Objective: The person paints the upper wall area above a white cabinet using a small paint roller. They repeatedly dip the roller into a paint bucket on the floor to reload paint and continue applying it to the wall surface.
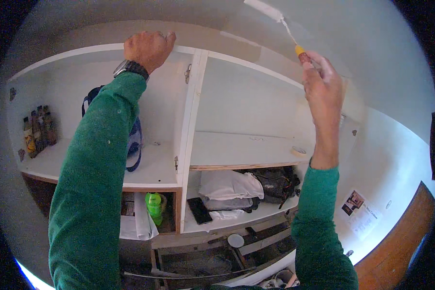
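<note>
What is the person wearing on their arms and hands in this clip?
Both arms are in long green sleeves, dotted with pale specks. The left hand is bare, with a dark wristwatch at the cuff. The right hand is bare too, with no watch or glove showing.

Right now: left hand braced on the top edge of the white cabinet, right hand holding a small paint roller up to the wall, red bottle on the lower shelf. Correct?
One error: the bottle on the lower shelf is green, not red, as the head view shows. The rest holds: left hand braced on the top edge of the white cabinet, right hand holding the small paint roller up to the wall.
</note>
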Available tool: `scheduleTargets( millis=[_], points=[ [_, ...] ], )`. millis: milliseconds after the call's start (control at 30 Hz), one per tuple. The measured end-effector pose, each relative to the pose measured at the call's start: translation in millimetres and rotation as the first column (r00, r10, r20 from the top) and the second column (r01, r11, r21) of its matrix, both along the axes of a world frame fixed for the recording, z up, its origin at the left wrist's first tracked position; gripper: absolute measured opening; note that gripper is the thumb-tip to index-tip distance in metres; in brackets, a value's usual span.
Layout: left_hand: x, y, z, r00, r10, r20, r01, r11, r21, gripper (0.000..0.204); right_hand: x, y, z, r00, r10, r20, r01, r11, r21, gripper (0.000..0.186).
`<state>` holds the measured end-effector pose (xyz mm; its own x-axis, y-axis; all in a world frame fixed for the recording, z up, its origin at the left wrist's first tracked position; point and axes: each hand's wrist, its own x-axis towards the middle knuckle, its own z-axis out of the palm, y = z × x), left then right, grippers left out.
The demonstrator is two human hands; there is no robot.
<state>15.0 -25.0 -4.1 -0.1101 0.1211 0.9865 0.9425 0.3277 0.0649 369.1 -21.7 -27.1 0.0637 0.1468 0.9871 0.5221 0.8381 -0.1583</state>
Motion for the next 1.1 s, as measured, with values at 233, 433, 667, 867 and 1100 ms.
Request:
scheduleTargets(
  millis=[233, 433, 667, 867, 1100],
  points=[
    [-6.1, -2.8, -1.2, 0.999, 0.035, -0.041, -0.034, 0.999, 0.025, 0.057, -103.8, 126.3, 66.0, 0.948, -0.221, 0.227, 0.211, 0.975, 0.070, 0.029],
    [2.2, 15.2, -0.9, 0.995, -0.039, -0.088, 0.045, 0.997, 0.063, 0.056, -132.9, 234.5, 139.4, 0.616, -0.487, 0.619, 0.495, 0.851, 0.177, 0.022],
    [-4.5, 3.0, -1.6, 0.999, 0.033, -0.036, -0.032, 0.999, 0.039, 0.057, -132.4, 213.0, 123.2, 0.634, 0.747, -0.200, -0.630, 0.349, -0.694, 0.012],
    [2.2, -6.3, 1.6, 1.000, 0.031, 0.000, -0.031, 0.999, -0.021, 0.058, -92.2, 109.0, 79.2, 0.575, 0.772, -0.272, -0.786, 0.428, -0.447, 0.011],
    [-2.5, 6.7, -0.3, 0.998, 0.019, -0.064, -0.017, 0.999, 0.033, 0.056, -29.4, -18.9, 6.6, 0.447, 0.860, -0.248, -0.889, 0.395, -0.233, 0.016]
  ],
)
